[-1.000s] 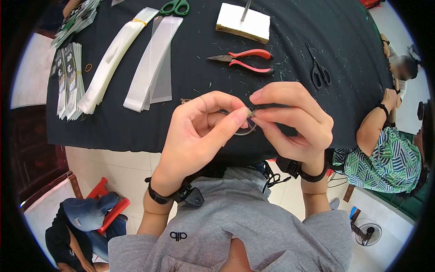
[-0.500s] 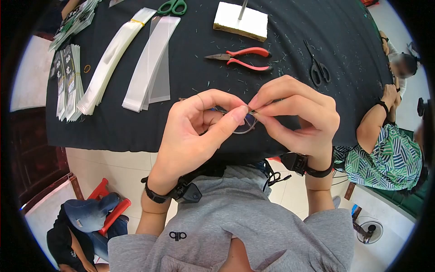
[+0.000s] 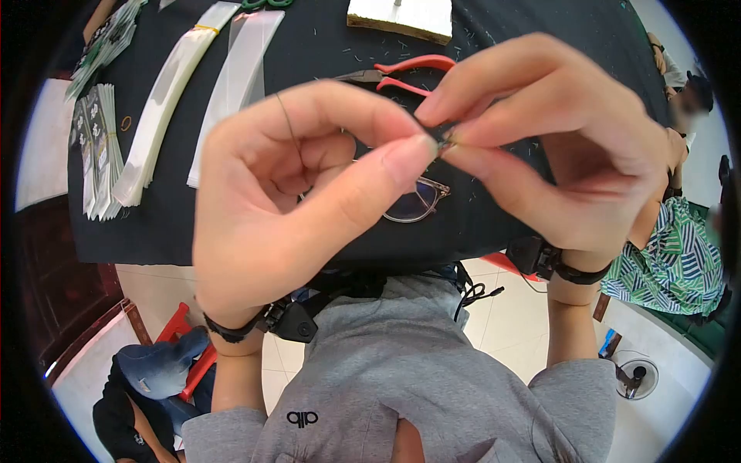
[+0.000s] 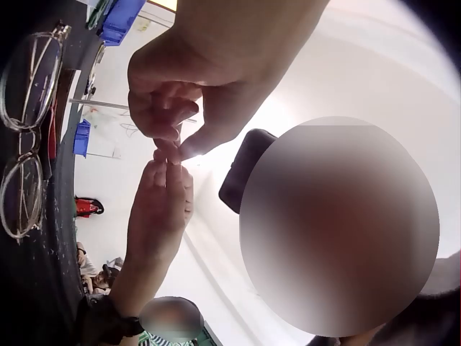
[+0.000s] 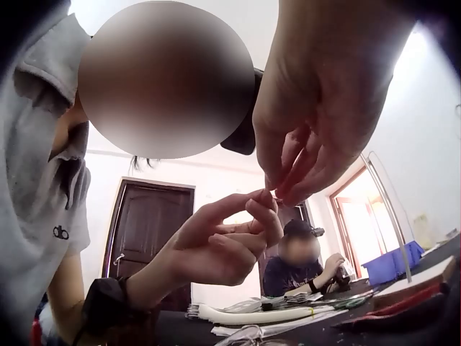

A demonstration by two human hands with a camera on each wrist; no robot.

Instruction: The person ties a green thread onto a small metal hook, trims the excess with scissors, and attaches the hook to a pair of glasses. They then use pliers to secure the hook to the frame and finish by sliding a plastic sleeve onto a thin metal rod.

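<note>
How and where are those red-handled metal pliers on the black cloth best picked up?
Grip the pliers around both red handles, probably from above and the person's right: they lie flat, handles spread rightward, metal nose pointing left.

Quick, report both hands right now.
Left hand: closed, fingers pinching a tiny piece, too small to identify.
Right hand: closed, fingers pinching apparently the same tiny piece.

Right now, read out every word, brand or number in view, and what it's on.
Grey shirt: looks like "db", letters uncertain.
Printed packets: characters too blurred to read.
Black shirt, lower left of head view: white mark, unreadable.
Dark shirt, right wrist view: print, unreadable.
</note>
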